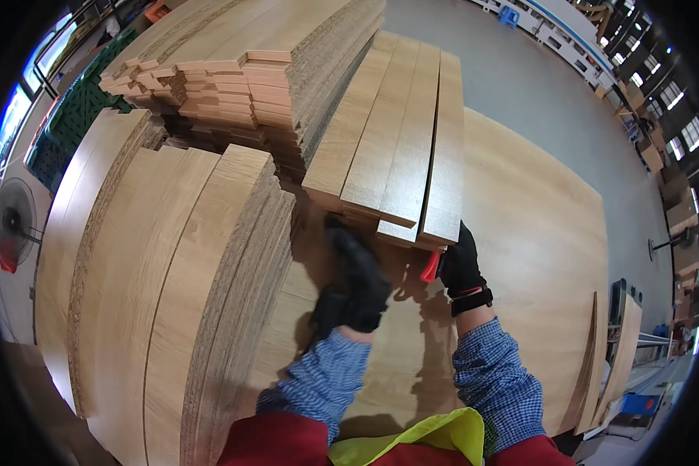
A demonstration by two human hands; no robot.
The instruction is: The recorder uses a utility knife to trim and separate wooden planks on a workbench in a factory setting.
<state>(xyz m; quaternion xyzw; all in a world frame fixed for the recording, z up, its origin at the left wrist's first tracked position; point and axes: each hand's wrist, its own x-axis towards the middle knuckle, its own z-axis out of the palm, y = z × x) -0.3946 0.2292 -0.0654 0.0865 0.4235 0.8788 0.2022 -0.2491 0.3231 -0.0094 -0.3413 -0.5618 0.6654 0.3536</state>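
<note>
Both my hands wear black gloves. My left hand (355,281) lies on the light wood panel table top (536,233), its fingers reaching to the near ends of a stack of long narrow wooden boards (396,132). My right hand (461,264) grips a small red tool (430,266) and presses against the near right corner of that board stack. The stack lies lengthwise away from me, several boards side by side in layers.
Tall stacks of chipboard panels (171,295) stand on edge at my left. A pile of short wood pieces (225,93) sits behind them. Grey floor (551,101) lies to the right, a fan (12,225) at far left, shelving at far right.
</note>
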